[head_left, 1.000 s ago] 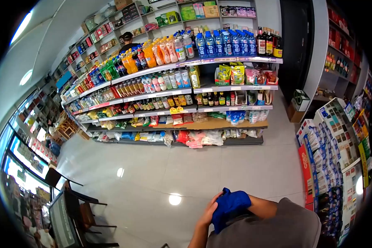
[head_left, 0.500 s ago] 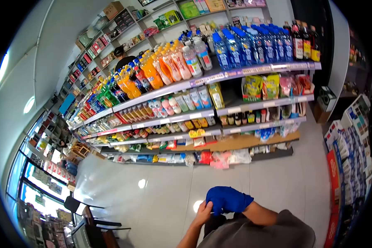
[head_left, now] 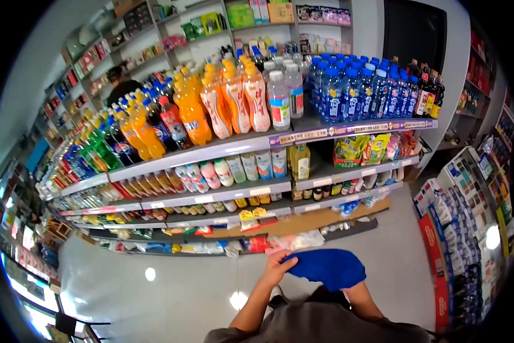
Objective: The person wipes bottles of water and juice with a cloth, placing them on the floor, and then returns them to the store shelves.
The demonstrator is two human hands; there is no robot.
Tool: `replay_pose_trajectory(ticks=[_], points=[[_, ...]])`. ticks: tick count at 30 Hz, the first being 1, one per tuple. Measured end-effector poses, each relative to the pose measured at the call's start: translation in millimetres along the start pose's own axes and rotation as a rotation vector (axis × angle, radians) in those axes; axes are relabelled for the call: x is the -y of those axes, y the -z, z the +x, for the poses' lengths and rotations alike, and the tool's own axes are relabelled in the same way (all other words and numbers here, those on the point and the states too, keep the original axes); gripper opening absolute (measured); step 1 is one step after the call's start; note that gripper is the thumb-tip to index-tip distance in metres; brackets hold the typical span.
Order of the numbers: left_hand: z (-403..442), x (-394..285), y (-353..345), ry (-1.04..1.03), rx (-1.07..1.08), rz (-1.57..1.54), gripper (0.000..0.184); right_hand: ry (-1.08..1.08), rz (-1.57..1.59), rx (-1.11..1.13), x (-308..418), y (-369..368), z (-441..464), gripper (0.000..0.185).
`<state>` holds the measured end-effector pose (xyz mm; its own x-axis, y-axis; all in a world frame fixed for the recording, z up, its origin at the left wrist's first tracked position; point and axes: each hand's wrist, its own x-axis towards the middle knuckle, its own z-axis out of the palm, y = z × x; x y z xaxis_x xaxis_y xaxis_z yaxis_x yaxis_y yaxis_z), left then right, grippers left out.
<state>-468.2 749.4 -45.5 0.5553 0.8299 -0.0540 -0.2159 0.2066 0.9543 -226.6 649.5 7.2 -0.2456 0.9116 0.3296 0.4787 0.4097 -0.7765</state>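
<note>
A plain blue cloth (head_left: 328,268) is spread out between my hands, in front of my body and above the tiled floor. My left hand (head_left: 276,267) pinches its left end, with the thumb on top. At the cloth's right end my right hand (head_left: 357,287) shows only near the wrist. The cloth covers its fingers, so their grip is hidden. Beyond the cloth runs a long shop shelf (head_left: 222,147) with drink bottles on top, among them orange soda bottles (head_left: 195,111) and bottles with blue caps (head_left: 351,94).
Bagged goods (head_left: 303,240) lie on the shelf's lowest level. On the right stands a rack of packaged goods (head_left: 463,240) with red boxes (head_left: 434,251). Wall shelves (head_left: 205,23) line the back. Another person (head_left: 120,86) is behind the shelf on the left.
The cloth, bunched around my right hand before, is now stretched flatter between both hands. My left hand has moved up. The view has shifted, bringing the shelf closer.
</note>
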Motion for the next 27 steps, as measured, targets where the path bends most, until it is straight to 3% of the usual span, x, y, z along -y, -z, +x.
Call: replay_pose_trajectory(ticks=[3, 7, 9, 12, 16, 18, 20, 21, 23, 25, 27], points=[[8, 22, 6, 0.074, -0.057, 0.078, 0.014, 0.206, -0.236, -0.028, -4, 7, 22, 0.024], [11, 6, 38, 0.178, 0.040, 0.242, 0.015, -0.440, -0.082, -0.300, -24, -11, 38, 0.020], [30, -3, 43, 0.128, 0.020, 0.335, 0.014, -0.626, -0.098, -0.370, -33, -17, 56, 0.020], [60, 34, 53, 0.023, -0.086, 0.401, 0.015, -0.478, -0.348, -0.156, -47, -8, 73, 0.032], [124, 23, 38, 0.090, -0.193, 0.452, 0.017, -0.367, -0.260, -0.034, -96, 16, 43, 0.025], [157, -11, 14, 0.044, -0.197, 0.384, 0.015, -0.552, 0.263, -0.220, -125, 19, 40, 0.016], [182, -28, -4, -0.027, -0.175, 0.351, 0.013, -0.687, 1.356, -0.414, -153, 23, 22, 0.016], [194, -35, -8, -0.124, -0.170, 0.347, 0.013, -0.557, 1.490, -0.472, -153, 32, 28, 0.017], [202, -53, -21, -0.112, -0.246, 0.415, 0.012, -0.487, 0.298, -0.321, -207, 15, 16, 0.026], [210, -63, -27, -0.196, -0.290, 0.539, 0.014, -0.541, -0.440, -0.271, -164, 39, 57, 0.027], [226, -87, -24, -0.352, -0.363, 0.677, 0.016, -0.330, -0.812, -0.039, -185, 27, 71, 0.020]])
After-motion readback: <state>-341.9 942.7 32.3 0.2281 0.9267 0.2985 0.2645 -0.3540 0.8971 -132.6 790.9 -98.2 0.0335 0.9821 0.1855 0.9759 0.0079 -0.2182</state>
